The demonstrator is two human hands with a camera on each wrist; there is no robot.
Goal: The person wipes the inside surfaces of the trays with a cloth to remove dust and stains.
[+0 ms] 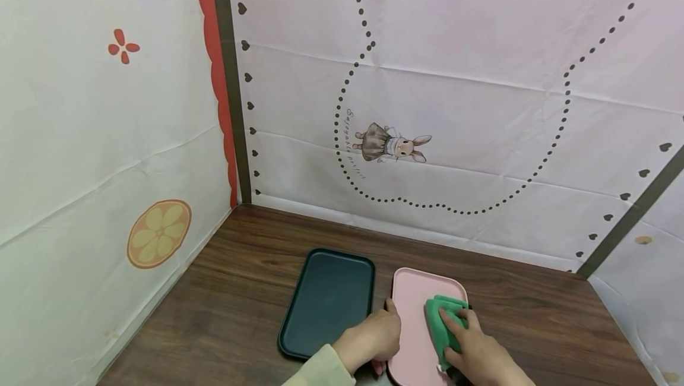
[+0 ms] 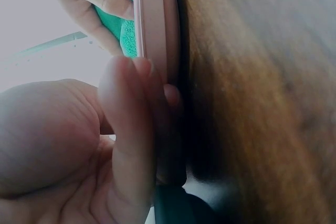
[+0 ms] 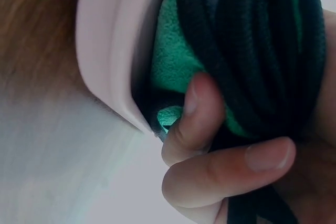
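Observation:
My right hand (image 1: 478, 350) grips a folded green cloth (image 1: 438, 329) on the right side of a pink tray (image 1: 414, 326). In the right wrist view, fingers (image 3: 226, 174) curl round the dark-edged layers of the bundled cloth (image 3: 173, 56), beside the tray's pale rim (image 3: 110, 40). Along the tray's left edge lies my left hand (image 1: 376, 335); the left wrist view has its fairly straight fingers (image 2: 131, 129) touching the side of the pink tray (image 2: 155, 24). The left thumb is largely hidden there.
A dark green tray (image 1: 328, 303) lies left of the pink one, close to the left hand. Both rest on a brown wood-grain table (image 1: 240, 291). Printed cloth walls (image 1: 454, 107) rise behind the table and at its sides.

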